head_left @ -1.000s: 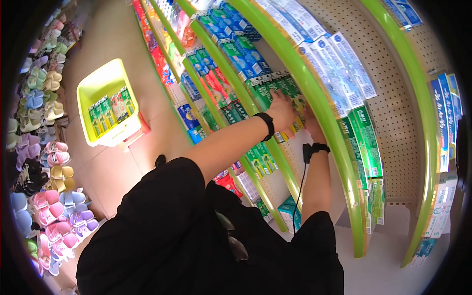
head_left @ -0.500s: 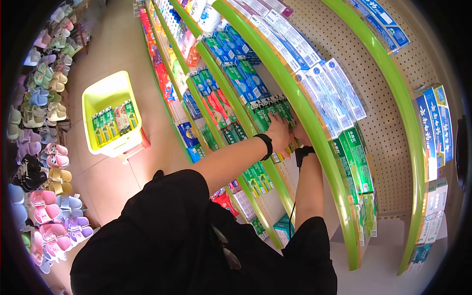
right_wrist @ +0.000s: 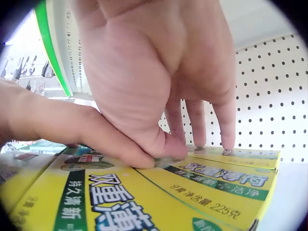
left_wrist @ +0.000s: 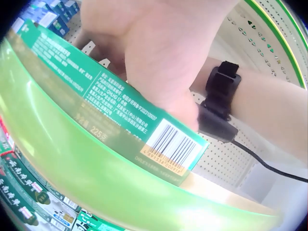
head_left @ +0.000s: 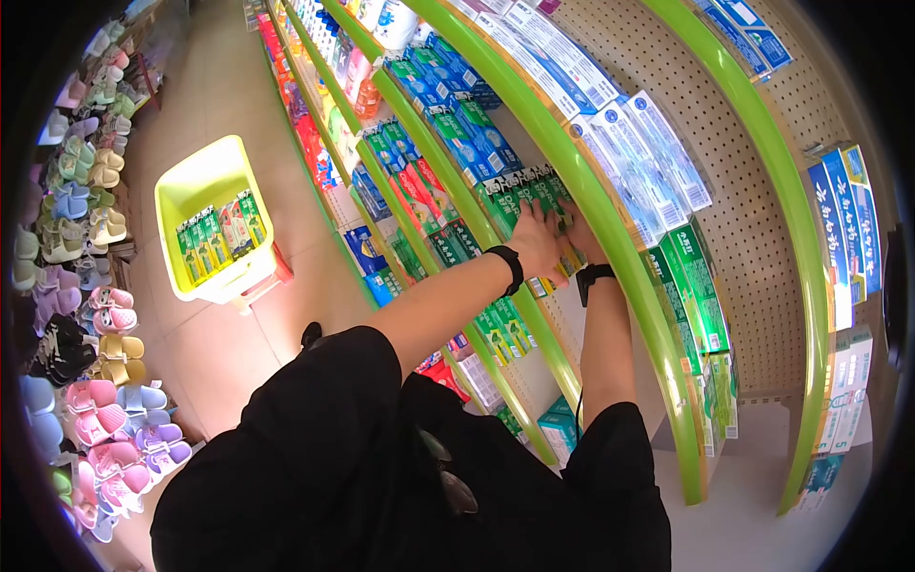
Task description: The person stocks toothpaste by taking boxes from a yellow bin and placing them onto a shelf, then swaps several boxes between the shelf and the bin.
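A row of green and yellow Darlie toothpaste boxes (head_left: 548,187) lies on a middle shelf. My left hand (head_left: 539,242) rests on these boxes with its fingers extended. Close beside it, my right hand (head_left: 582,235) reaches in under the shelf above, partly hidden by that shelf's green edge. In the right wrist view, the thumb and straight fingers (right_wrist: 226,122) of my right hand touch the box tops, and a finger of my left hand (right_wrist: 103,134) comes in from the left. The left wrist view shows a toothpaste box (left_wrist: 91,82) along the shelf edge under my left hand.
The green shelf edge (head_left: 620,238) curves past my right wrist. A yellow basket (head_left: 172,248) holding several toothpaste boxes stands on a red support to the left. Blue toothpaste boxes (head_left: 472,133) sit farther along the shelf. Clogs (head_left: 119,357) line the far left.
The right hand has moved closer to the left hand over the boxes. The left hand stays on the row, with its fingers slightly shifted. The head view has tilted a little.
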The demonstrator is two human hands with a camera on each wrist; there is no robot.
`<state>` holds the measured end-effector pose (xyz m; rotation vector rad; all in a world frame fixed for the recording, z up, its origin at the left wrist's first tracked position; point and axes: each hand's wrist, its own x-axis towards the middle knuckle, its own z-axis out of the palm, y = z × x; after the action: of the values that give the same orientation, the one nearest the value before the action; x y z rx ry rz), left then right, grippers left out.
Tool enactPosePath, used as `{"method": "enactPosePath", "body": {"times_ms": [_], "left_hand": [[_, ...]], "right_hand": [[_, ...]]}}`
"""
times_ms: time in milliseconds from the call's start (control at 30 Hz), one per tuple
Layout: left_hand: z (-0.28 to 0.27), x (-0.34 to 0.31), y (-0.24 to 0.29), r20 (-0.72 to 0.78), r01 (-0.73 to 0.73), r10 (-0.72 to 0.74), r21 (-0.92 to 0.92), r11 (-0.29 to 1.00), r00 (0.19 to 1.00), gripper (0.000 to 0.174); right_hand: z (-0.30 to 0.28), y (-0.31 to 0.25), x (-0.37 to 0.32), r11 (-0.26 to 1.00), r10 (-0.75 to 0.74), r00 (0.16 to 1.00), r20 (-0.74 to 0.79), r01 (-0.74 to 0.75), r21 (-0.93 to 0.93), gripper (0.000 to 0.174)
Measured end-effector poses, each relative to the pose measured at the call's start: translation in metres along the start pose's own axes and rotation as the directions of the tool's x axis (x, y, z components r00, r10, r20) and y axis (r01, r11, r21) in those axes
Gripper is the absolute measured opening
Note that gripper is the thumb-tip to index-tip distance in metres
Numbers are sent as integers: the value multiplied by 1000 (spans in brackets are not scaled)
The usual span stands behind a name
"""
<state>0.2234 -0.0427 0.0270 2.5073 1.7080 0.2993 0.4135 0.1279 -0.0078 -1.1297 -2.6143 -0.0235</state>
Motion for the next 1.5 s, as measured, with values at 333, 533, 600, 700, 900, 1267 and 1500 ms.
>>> {"method": "enactPosePath", "body": {"times_ms": [333, 533, 600, 700, 900, 1267, 1500], "left_hand": [[20, -11, -29, -617, -276, -95, -478, 834, 781, 32], [20, -120, -115, -803, -482, -8, -367, 796, 597, 34], [37, -173, -165, -773, -403, -65, -399, 824, 631, 40], [53, -256, -246, -527, -43, -384, -628, 777, 758, 43], [102, -403, -390, -130, 634, -790, -525, 568, 600, 39], [187, -488, -517, 518, 947, -797, -99, 305, 311, 71], [233, -466, -555, 486, 920, -860, 246, 306, 156, 120]], "right_hand": [[5, -3, -17, 995, -101, 994, 43, 102, -20, 44], [-43, -181, -48, 999, -1, 982, -189, -9, -53, 32], [-33, -235, -49, 1000, -23, 969, -248, 23, -6, 31], [5, -307, -45, 986, 33, 963, -268, 14, 169, 29], [117, -409, -26, 755, 139, 974, 178, -220, 617, 30], [168, -538, 67, 786, -76, 905, 419, -205, 584, 36], [173, -563, 72, 746, 16, 802, 597, -407, 528, 38]]}}
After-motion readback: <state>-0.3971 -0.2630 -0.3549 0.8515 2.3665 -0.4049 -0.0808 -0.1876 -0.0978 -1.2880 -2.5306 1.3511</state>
